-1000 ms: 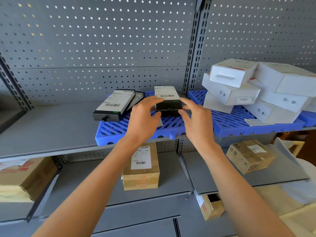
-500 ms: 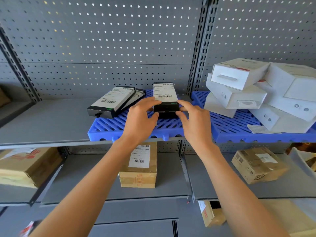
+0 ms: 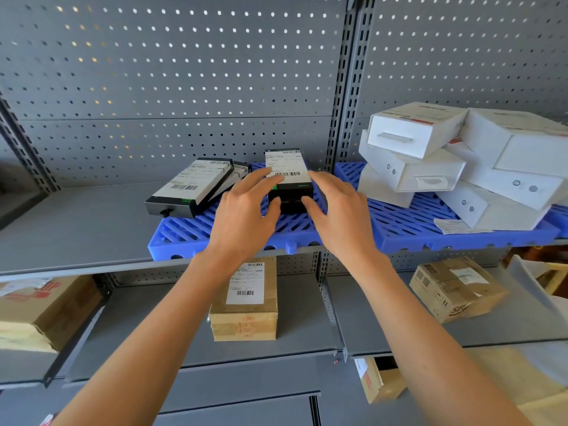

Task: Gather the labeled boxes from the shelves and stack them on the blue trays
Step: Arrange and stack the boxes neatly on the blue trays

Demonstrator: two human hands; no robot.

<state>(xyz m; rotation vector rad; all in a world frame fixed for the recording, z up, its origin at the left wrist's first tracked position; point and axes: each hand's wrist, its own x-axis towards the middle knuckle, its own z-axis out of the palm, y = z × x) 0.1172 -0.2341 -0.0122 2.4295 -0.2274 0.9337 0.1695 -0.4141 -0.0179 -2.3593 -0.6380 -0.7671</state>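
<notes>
Both hands frame a small stack of black boxes [image 3: 289, 182] sitting on the left blue tray [image 3: 215, 232], a moulded plastic grid with slotted ribs and scalloped feet along its front edge. The top box carries a matte white label printed with barcodes, and a thin green stripe runs along its dark front face. The left hand [image 3: 246, 216] has its fingers loosely extended: the index fingertip lies on the label's left edge and the thumb touches the stack's lower front corner, without a closed grip. The right hand [image 3: 341, 216] mirrors it, fingers spread and relaxed, thumb against the stack's right front corner.

Left of the stack, 2 flat black boxes [image 3: 190, 187] with white labels lie angled, overhanging the tray onto the smooth grey metal shelf [image 3: 76, 222]. A second blue tray [image 3: 415, 232] to the right bears a loose heap of glossy white cartons [image 3: 455, 161], tilted against each other. Behind everything stands perforated grey steel backing. On the shelf below rest taped brown cardboard parcels [image 3: 246, 302], their corrugated sides creased, 1 with a white shipping label facing up.
</notes>
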